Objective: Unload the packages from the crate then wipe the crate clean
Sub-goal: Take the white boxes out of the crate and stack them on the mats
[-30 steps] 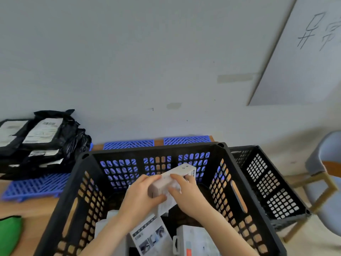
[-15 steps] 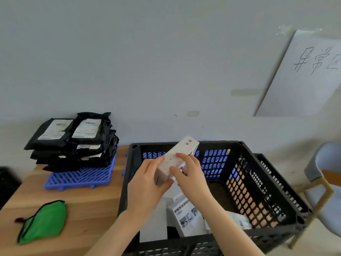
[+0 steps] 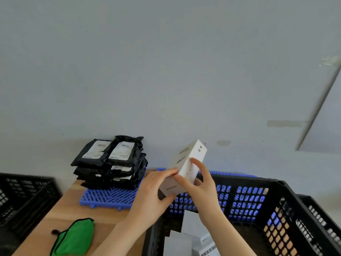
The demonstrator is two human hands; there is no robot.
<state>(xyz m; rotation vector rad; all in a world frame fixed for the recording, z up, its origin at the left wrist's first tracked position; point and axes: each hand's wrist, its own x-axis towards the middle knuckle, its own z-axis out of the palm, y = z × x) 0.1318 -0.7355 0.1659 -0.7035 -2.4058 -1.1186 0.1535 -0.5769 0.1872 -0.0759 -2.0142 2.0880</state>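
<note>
Gripping a long white cardboard box (image 3: pixel 186 163), both hands hold it tilted above the left rim of the black plastic lattice crate (image 3: pixel 276 183). Left hand (image 3: pixel 153 189) wraps its lower end; right hand (image 3: pixel 199 189) pinches its side between thumb and fingers. More white boxes (image 3: pixel 190 222) lie inside the crate, six o'clock from the hands. Stack of black labelled mailer bags (image 3: pixel 110 163) on a blue plastic grid mat (image 3: pixel 108 196), ten o'clock. Green cloth bundle (image 3: pixel 73 237) on the wooden table (image 3: pixel 70 206), eight o'clock. Second black crate (image 3: pixel 24 196), nine o'clock.
</note>
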